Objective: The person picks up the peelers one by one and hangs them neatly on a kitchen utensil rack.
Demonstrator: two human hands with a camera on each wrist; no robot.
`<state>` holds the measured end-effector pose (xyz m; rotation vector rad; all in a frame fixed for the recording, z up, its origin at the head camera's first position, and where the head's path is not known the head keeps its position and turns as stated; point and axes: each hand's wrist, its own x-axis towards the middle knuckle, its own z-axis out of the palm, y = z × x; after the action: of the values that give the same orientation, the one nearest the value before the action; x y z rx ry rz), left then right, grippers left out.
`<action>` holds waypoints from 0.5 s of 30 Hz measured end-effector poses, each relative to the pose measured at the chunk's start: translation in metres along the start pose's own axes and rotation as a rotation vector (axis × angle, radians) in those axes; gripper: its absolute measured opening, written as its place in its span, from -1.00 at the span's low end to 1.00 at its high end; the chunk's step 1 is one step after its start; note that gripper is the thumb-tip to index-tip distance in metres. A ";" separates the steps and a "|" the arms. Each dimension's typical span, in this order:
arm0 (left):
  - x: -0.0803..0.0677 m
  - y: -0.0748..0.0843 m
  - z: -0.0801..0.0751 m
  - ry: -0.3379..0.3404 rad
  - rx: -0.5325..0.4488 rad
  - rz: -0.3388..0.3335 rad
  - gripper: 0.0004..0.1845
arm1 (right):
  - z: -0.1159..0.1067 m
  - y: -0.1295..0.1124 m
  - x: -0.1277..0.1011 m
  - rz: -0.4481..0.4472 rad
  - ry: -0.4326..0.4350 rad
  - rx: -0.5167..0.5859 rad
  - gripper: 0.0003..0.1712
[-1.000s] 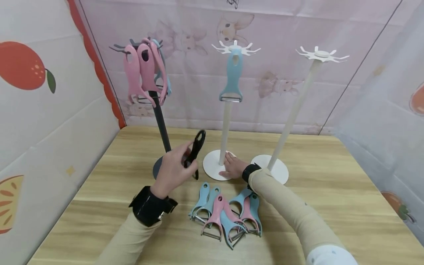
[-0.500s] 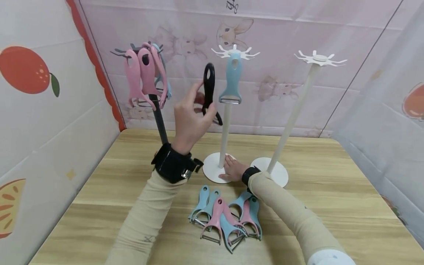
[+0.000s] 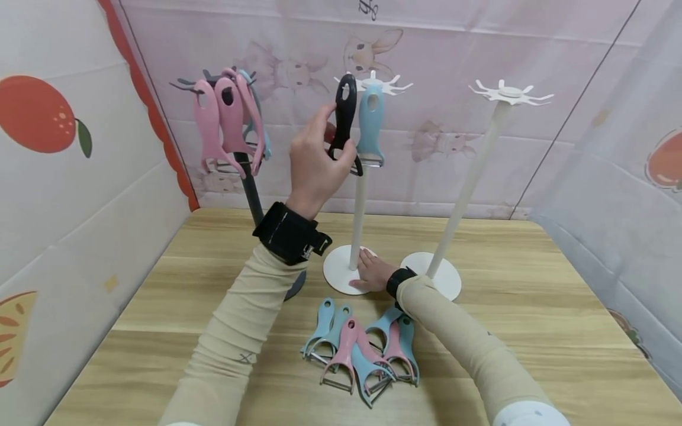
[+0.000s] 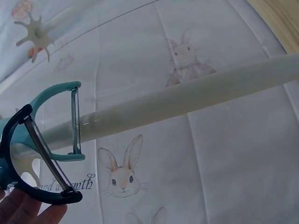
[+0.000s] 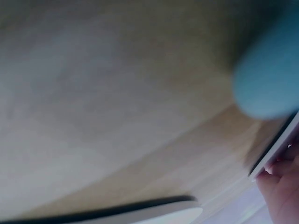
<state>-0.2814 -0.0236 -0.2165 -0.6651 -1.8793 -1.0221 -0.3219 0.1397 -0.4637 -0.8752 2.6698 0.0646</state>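
- Dark stand [image 3: 250, 189], near the desk's far left corner — pink peelers [image 3: 224, 121] hang from its hooks.
- Middle white stand [image 3: 356, 225]: one blue peeler [image 3: 370, 124] hangs at its top. Right white stand [image 3: 469, 177]: hooks bare.
- Left hand [image 3: 314, 165] raised, fingers and thumb pinching the black peeler [image 3: 343, 121] by its lower handle, upright, just beside the blue peeler.
- Right hand [image 3: 373, 272] rests flat on the middle stand's base, fingers straight.
- Loose peelers [image 3: 362, 349] lie heaped near the desk's front edge.
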 end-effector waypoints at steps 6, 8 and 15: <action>-0.004 -0.003 0.003 -0.011 -0.022 -0.002 -0.53 | -0.007 -0.006 -0.004 -0.017 -0.004 0.017 -0.13; -0.007 -0.004 0.003 -0.008 -0.030 -0.003 -0.51 | -0.008 -0.006 -0.005 -0.016 -0.005 0.022 -0.14; -0.018 -0.007 0.005 -0.007 -0.024 0.007 -0.47 | -0.002 -0.002 -0.002 0.003 -0.008 0.016 -0.11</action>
<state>-0.2800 -0.0238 -0.2366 -0.6897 -1.8720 -1.0403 -0.3199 0.1385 -0.4614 -0.8638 2.6608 0.0476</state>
